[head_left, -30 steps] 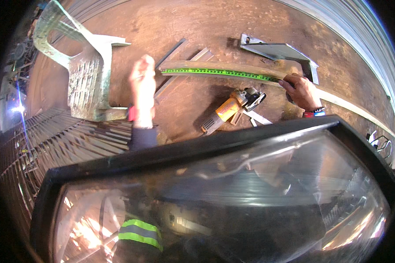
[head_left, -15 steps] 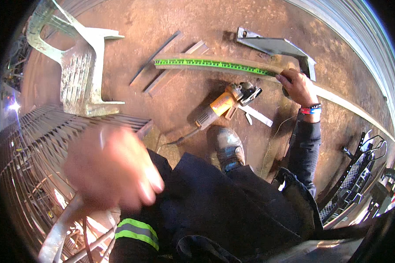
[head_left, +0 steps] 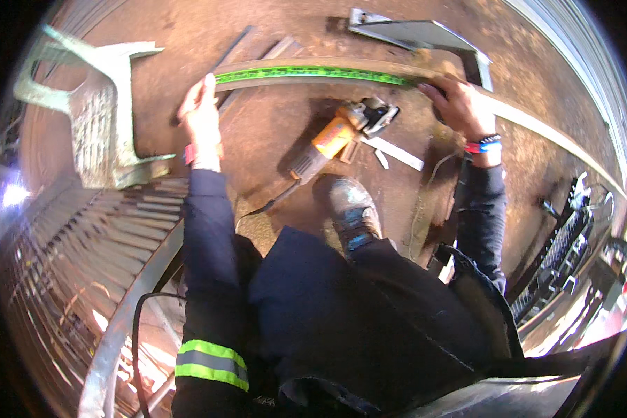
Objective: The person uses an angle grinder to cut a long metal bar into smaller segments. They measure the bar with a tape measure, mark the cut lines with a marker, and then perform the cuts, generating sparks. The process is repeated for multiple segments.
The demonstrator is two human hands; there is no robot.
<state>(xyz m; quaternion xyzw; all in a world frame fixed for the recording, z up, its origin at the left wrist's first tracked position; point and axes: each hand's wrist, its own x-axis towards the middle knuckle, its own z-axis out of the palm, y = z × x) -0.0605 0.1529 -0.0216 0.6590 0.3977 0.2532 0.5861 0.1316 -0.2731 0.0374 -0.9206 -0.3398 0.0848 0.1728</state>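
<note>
A bright green tape measure (head_left: pixel 313 72) is pulled out along a long, pale, narrow bar (head_left: pixel 547 125), which looks curved through the fisheye. At the tape's left end, my left hand (head_left: pixel 202 115) has its fingers closed around the end of the tape and bar. My right hand (head_left: pixel 463 108) grips the tape's other end against the bar; its palm hides the tape case. Below the tape on the brown floor lies a yellow-orange angle grinder (head_left: pixel 332 139), its cord running toward my shoe (head_left: pixel 355 209).
A worn pale-green plastic chair (head_left: pixel 101 125) stands on its side at left, near metal slats (head_left: pixel 118 223). Dark metal strips (head_left: pixel 235 45) lie beyond the bar. An angled metal piece (head_left: pixel 425 35) sits at far right. Black mesh-and-bar metalwork (head_left: pixel 554 258) is at right. Sparks of bright light (head_left: pixel 14 195) glow far left.
My left hand has moved from the lower left, where it was blurred, up to the tape's left end. My right hand stays on the tape and bar. The view has shifted slightly.
</note>
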